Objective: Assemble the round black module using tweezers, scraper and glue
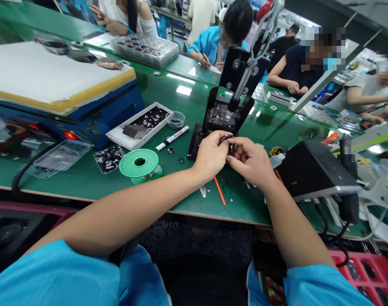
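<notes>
My left hand [211,156] and my right hand [253,162] meet over the green bench, both closed around a small dark, shiny part with a curved edge [227,138]. My fingers cover most of it, so its exact kind does not show. Just behind them stands a black hand press with a metal lever [224,114]. An orange stick [220,191] and a pale pointed piece [203,191] lie on the bench below my hands. A white paint marker [172,138] is to the left, near two small round parts.
Left of my arms are a green spool [138,163], a clear box of small dark parts [109,159], a white tray [143,125] and a blue machine [108,112]. At right stands a black device with cables [315,170]. Several people sit across the bench.
</notes>
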A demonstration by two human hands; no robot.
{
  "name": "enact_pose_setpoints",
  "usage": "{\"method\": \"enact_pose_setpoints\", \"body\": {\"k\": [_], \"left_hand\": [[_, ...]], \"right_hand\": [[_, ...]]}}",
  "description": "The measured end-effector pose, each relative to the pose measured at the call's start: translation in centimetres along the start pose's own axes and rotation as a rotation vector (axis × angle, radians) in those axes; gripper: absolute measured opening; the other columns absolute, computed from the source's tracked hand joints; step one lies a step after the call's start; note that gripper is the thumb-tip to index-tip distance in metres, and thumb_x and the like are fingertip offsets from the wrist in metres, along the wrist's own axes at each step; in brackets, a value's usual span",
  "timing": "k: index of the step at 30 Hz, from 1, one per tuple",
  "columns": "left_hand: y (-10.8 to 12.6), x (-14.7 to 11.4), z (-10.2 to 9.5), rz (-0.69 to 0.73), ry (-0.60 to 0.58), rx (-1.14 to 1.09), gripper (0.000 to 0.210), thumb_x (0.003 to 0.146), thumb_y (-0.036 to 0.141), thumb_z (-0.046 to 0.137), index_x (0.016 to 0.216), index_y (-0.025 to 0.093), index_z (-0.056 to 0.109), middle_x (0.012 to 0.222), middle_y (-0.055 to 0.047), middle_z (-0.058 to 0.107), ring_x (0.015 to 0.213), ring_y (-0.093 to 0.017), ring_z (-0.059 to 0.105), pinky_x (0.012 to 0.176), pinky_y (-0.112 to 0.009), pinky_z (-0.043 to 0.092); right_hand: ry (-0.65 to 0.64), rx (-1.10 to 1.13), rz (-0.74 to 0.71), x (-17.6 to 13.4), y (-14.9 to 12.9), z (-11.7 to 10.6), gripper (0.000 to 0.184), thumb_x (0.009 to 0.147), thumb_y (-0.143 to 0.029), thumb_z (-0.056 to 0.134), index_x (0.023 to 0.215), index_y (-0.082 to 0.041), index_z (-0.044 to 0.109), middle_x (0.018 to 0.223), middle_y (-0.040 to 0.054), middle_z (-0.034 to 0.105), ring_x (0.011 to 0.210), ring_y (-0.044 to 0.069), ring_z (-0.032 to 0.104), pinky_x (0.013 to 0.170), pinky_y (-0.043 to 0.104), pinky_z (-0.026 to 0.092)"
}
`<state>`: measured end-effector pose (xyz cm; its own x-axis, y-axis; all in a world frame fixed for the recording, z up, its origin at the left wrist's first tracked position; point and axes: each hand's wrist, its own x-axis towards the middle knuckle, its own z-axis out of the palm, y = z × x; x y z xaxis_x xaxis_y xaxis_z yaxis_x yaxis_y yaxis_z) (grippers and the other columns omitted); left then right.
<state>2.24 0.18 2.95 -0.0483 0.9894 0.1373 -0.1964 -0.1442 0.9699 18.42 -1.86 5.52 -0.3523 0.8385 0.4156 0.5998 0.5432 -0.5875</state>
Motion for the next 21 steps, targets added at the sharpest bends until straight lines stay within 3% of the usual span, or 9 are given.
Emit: {"method": "enact_pose_setpoints", "body": {"k": [21], "left_hand": [[-0.14,-0.04,0.04,0.029,0.020,0.013,0.021,0.102,0.010,0.064,0.111,0.020,0.079,0.114,-0.004,0.084,0.110,-0.020,0.077,0.101,-0.034,0.059]], "right_hand": [[-0.006,0.023,0.012,-0.02,-0.12,-0.03,0.044,0.090,-0.027,0.076,0.134,-0.026,0.073,0.074,-0.0076,0.063,0.056,0.012,0.052,0.059,0.031,0.041]]}}
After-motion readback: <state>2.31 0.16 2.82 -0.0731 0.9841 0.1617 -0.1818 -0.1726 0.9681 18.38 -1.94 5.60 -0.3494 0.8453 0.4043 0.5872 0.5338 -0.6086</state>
